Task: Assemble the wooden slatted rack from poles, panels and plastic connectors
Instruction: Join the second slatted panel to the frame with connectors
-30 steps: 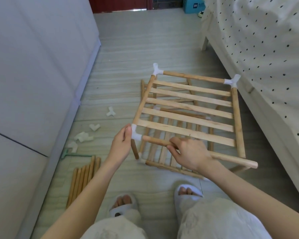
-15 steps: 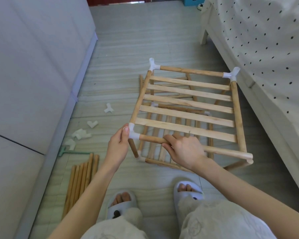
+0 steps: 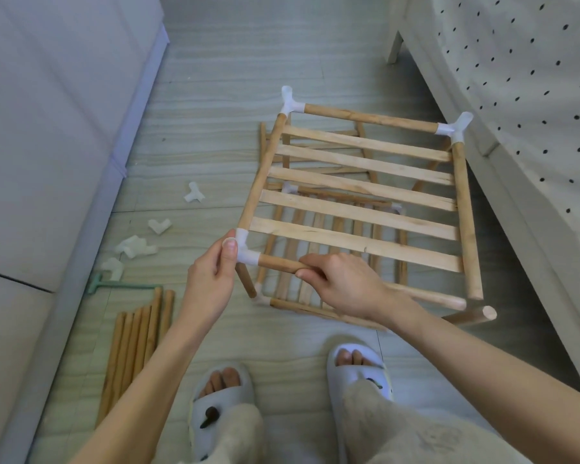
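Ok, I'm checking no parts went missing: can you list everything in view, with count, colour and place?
rack: one, part-built, light wood slats and poles, on the floor at centre
corner connectors: three on the top frame, white; far left, far right, near left; the near right corner has none
front pole: one, wood, plugged into the near left connector
loose connectors: about five, white, on the floor to the left
spare poles: about six, wood, bundled at lower left
green tool: one, beside the spare poles
bed: one, dotted white cover, at right
slippers: two, pale, on the feet
left hand: pinches the near left connector
right hand: grips the front pole
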Demonstrator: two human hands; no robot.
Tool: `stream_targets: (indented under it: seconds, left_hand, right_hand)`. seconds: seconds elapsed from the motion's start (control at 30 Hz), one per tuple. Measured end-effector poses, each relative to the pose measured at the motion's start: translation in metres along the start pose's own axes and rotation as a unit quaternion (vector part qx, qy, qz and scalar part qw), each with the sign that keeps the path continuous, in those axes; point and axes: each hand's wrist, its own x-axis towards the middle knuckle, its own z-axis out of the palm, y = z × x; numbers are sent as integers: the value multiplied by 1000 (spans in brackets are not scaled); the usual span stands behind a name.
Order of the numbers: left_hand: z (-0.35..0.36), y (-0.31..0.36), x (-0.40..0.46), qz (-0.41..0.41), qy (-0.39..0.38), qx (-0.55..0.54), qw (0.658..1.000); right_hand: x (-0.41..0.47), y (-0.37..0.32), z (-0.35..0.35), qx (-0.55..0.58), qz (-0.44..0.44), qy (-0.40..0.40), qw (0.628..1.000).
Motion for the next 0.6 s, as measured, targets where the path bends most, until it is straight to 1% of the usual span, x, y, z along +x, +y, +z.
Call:
stream_targets:
  seconds: [0.17,0.27,0.37,0.43,0.53,0.6]
  left_hand:
    - [0,2,-1,-7,6,-3,1000]
    - [1,2,-2,-7,9,-9,1000]
    - [4,3,-3,-14,17,-23,999]
    - [3,3,-4,-11,14,-30,999]
    - [1,0,-4,1,11,-10,1000]
    - [2,-1,-7,12,20,16,1000]
  right_hand:
    - [12,-2,-10,122,41,-72,989]
    - [11,-4,-12,131,49,-77,987]
    - [6,-6,-11,77,43,-53,995]
    - [1,-8,-7,11,27,-25,999]
    - [-8,-7,4,-114,7,56,992]
    - [-15,-5,9,-158,3,94,983]
